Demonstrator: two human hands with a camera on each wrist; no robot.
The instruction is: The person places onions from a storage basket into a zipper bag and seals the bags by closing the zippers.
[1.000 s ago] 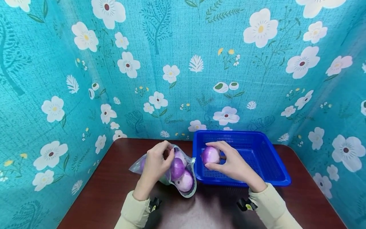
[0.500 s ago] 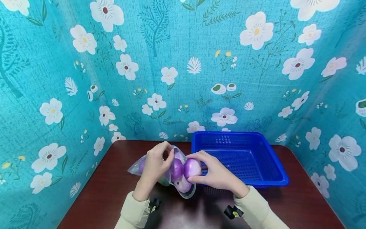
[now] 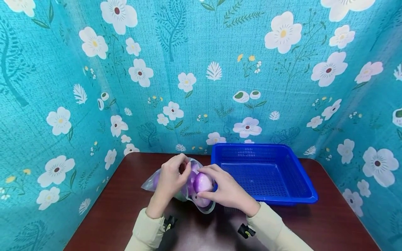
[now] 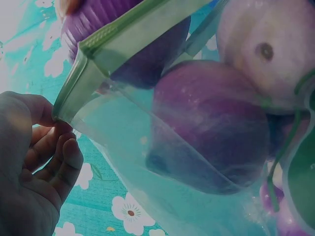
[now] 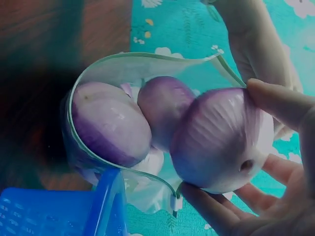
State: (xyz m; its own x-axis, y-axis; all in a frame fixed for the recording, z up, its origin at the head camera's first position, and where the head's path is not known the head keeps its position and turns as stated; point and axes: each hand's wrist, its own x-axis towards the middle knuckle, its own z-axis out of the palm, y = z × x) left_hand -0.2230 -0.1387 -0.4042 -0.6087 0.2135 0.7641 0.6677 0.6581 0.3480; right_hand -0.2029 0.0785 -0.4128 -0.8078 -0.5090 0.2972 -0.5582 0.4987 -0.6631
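Head view: the right hand (image 3: 227, 191) grips a purple onion (image 3: 202, 182) at the mouth of the zip bag (image 3: 176, 184), just left of the blue basket (image 3: 301, 195).
Left hand: the left hand (image 3: 169, 179) pinches the zip bag's rim, holding the mouth open above the counter (image 3: 106, 209).
Bag contents: the right wrist view shows two more onions (image 5: 110, 123) inside, close behind the held one.
Grip advice: I judge that the fingers (image 5: 280, 103) should wrap round the onion, not its slippery skin alone.
Clearance: lift straight through the opening, away from the zipper edge (image 4: 133, 34).
Basket: it lies just right of the bag.
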